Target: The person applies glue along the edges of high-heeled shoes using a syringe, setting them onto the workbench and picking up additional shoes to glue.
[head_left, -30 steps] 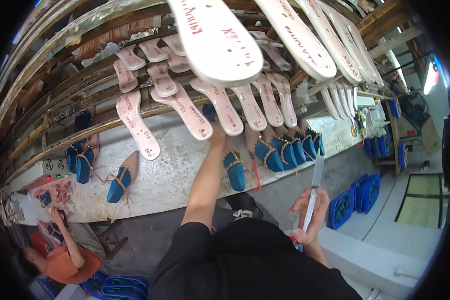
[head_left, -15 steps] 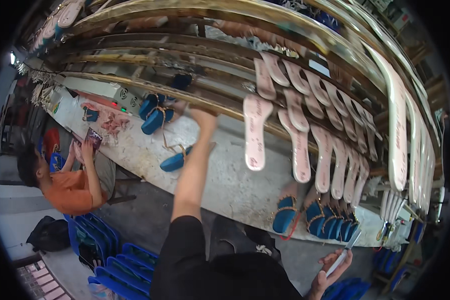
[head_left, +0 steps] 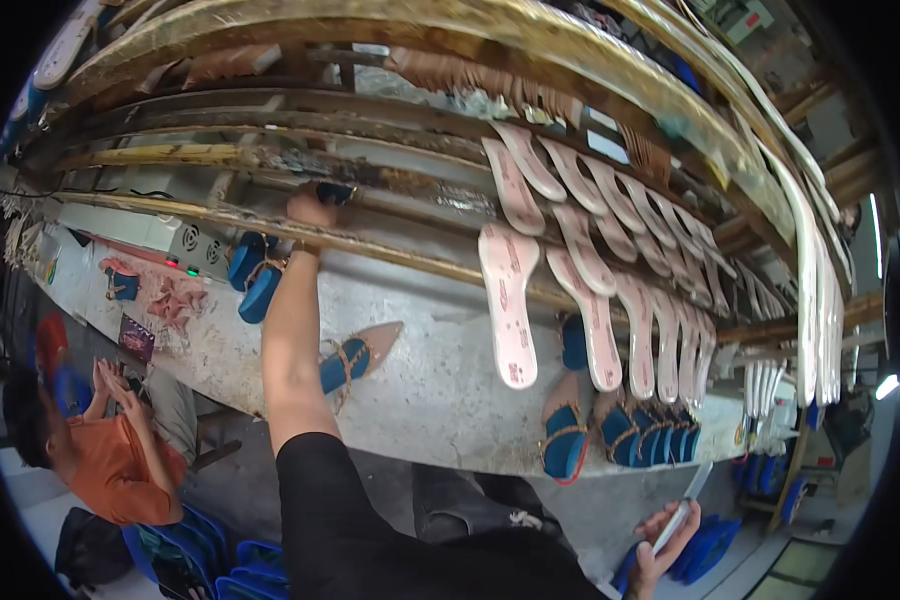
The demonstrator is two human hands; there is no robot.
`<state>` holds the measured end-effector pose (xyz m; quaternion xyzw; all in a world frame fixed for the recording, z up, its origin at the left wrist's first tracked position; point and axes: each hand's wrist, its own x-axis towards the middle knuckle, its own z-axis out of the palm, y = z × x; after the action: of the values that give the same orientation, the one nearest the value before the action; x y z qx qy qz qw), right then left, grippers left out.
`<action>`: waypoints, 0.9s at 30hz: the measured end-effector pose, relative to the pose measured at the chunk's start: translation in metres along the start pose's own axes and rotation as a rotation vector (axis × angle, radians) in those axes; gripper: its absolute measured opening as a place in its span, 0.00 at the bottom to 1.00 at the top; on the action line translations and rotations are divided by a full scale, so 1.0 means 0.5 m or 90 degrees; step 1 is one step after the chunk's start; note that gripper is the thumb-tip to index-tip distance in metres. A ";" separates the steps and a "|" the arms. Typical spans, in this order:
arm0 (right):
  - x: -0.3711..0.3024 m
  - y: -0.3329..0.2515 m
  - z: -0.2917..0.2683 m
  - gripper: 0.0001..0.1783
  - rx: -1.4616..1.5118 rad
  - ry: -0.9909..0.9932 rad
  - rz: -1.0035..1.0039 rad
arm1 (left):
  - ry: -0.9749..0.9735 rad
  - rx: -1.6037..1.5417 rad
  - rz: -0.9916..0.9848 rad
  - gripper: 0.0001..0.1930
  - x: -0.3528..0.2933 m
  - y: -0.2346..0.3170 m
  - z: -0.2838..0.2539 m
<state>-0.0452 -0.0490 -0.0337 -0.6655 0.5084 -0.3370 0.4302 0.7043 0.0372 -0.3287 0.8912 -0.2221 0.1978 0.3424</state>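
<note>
My left hand [head_left: 312, 207] reaches up through the wooden rack rails, its fingers closed around a dark blue sandal [head_left: 336, 193] with gold trim, mostly hidden. Below that arm, a sandal with a beaded strap [head_left: 348, 362] lies on the grey bench [head_left: 440, 350]. A pair of blue sandals [head_left: 255, 278] stands just left of my wrist. At the lower right, my right hand [head_left: 667, 535] grips a slim, pale knife-like tool [head_left: 682, 512], its flat blade angled up and away.
Pink-and-white insoles [head_left: 510, 300] hang in rows from the rack rails [head_left: 390, 255]. Several blue sandals [head_left: 650, 435] line the bench's right part. A person in an orange shirt [head_left: 125, 465] sits at the left beside blue plastic chairs [head_left: 185, 555]. A white box with fans [head_left: 140, 235] stands behind.
My left hand has moved left and up behind the front rail and taken hold of the dark blue sandal. My right hand still holds the tool. The seated person's hands no longer hold the dark packet.
</note>
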 end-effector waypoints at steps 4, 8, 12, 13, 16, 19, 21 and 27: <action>0.032 0.000 -0.002 0.69 0.068 -0.037 -0.042 | 0.012 -0.073 -0.033 0.17 -0.071 0.163 -0.032; 0.062 -0.003 -0.030 0.66 0.159 -0.101 -0.059 | -0.042 -0.266 -0.177 0.16 -0.275 0.431 -0.066; 0.078 0.043 -0.098 0.65 0.202 -0.121 -0.062 | -0.078 -0.461 -0.322 0.17 -0.508 0.639 0.067; 0.076 0.053 -0.121 0.65 0.200 -0.104 -0.056 | -0.064 -0.437 -0.290 0.16 -0.564 0.706 0.103; 0.063 0.074 -0.171 0.67 0.226 -0.107 -0.067 | 0.014 -0.341 -0.247 0.13 -0.663 0.710 0.269; 0.064 0.100 -0.201 0.67 0.246 -0.103 -0.069 | 0.096 -0.383 -0.024 0.05 -0.694 0.649 0.376; 0.061 0.123 -0.220 0.67 0.214 -0.044 -0.059 | 0.111 -0.309 0.068 0.04 -0.726 0.832 0.302; 0.085 0.089 -0.167 0.67 0.221 -0.104 -0.072 | -0.035 -0.388 -0.077 0.13 -0.640 0.710 0.131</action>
<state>-0.1254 -0.1141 -0.0402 -0.6341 0.3681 -0.3882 0.5584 0.2654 -0.1618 -0.3498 0.7640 -0.2265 0.0773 0.5992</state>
